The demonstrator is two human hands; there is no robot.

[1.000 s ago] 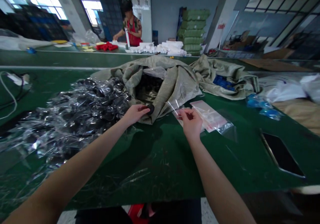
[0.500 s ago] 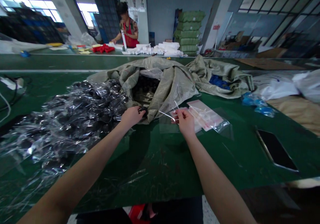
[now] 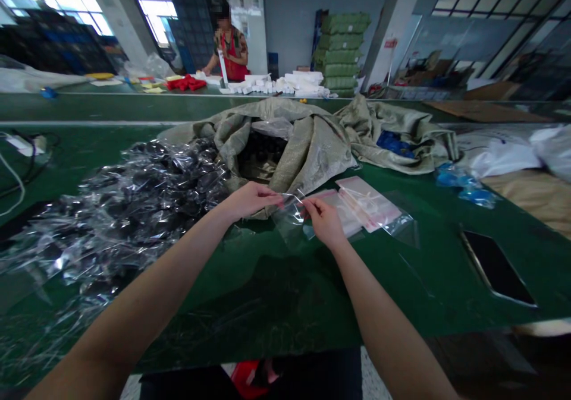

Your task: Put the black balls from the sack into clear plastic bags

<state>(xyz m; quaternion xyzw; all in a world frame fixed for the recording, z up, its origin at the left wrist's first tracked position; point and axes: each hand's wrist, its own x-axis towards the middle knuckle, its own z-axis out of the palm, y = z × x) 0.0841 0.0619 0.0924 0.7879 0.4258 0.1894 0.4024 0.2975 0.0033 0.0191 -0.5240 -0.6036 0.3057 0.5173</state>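
A clear plastic bag (image 3: 289,217) is stretched between my two hands, its upper edge catching the light. My left hand (image 3: 255,200) is closed at the bag's left edge; whether a black piece is also in its fingers is hidden. With thumb and finger, my right hand (image 3: 325,220) pinches the bag's right side. Flat clear bags (image 3: 368,204) with pinkish strips lie stacked just right of that hand. Behind my left hand, an open grey-green woven sack (image 3: 307,150) shows dark pieces inside. To the left spreads a heap of bagged black pieces (image 3: 156,192).
A phone (image 3: 497,266) lies at the right of the green table (image 3: 285,305). Another sack (image 3: 405,120) with blue contents and blue bagged pieces (image 3: 466,185) are at the back right. Across the far bench, a person in a red apron (image 3: 234,58) stands by white pieces.
My left hand has moved right from the sack's mouth to the bag, and the black piece it held is out of sight. The bag is now drawn between both hands.
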